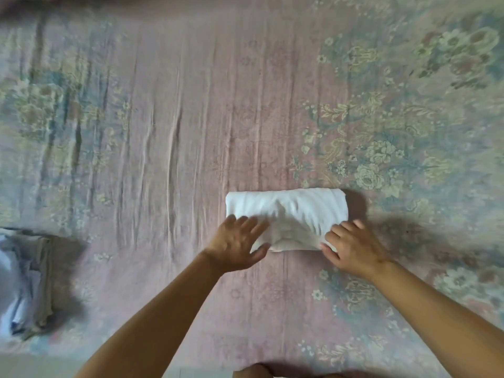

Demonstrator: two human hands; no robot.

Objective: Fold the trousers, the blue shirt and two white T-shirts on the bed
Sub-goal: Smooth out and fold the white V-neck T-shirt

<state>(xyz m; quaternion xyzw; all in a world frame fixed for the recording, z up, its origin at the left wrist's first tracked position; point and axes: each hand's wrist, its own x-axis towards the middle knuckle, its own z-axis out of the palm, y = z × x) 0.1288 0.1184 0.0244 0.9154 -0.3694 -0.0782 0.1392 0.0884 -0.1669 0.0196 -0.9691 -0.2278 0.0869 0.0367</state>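
head view looks straight down on a bed covered by a faded pink floral bedsheet (191, 118), creased in long lines through the middle of the frame. just right of centre lies a white t-shirt (286, 211) folded into a compact rectangle, long side running left to right. the left hand (237, 242) rests flat on its lower left corner with fingers spread and straight, thumb lying along the near edge. the right hand (351, 246) sits at the lower right corner, fingers curled over the edge and thumb pinching the cloth there. at the left edge of the frame, low down, a pile of folded clothes (30, 282) shows khaki fabric beside pale blue fabric, blurred, well apart from the t-shirt
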